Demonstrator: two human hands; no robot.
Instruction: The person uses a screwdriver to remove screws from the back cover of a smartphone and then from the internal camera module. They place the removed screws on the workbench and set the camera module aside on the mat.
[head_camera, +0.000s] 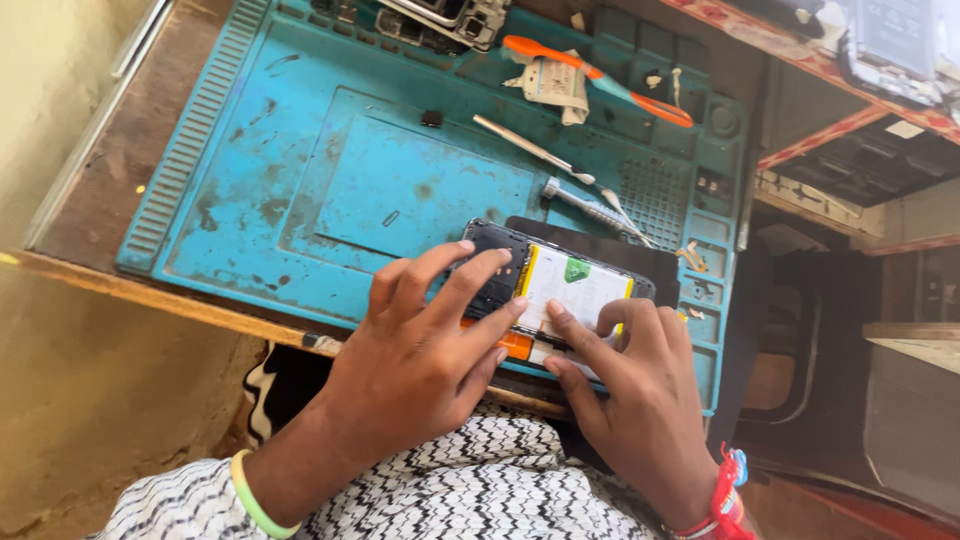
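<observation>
An opened phone (545, 290) is held at the near edge of a blue mat (330, 190), its back cover off and a white battery (575, 285) exposed. The left hand (420, 355) is laid over the phone's left end, fingers spread and curved, the fingertips (497, 256) pressed onto the dark circuit area. The right hand (635, 385) is set against the phone's right part, its fingers bent, with the index tip (553, 306) pressed on the battery's lower edge; no pinch is seen. A green band is worn on the left wrist and a red thread on the right.

Beyond the phone, tweezers (535, 150) and a screwdriver (590, 208) are lying on the mat, well apart from the hands. Farther back, an orange-handled tool (600, 80) is resting beside a scrap of paper (555, 85). Another dismantled phone (450, 20) is seen at the mat's far edge. Nothing is placed between the hands and the phone.
</observation>
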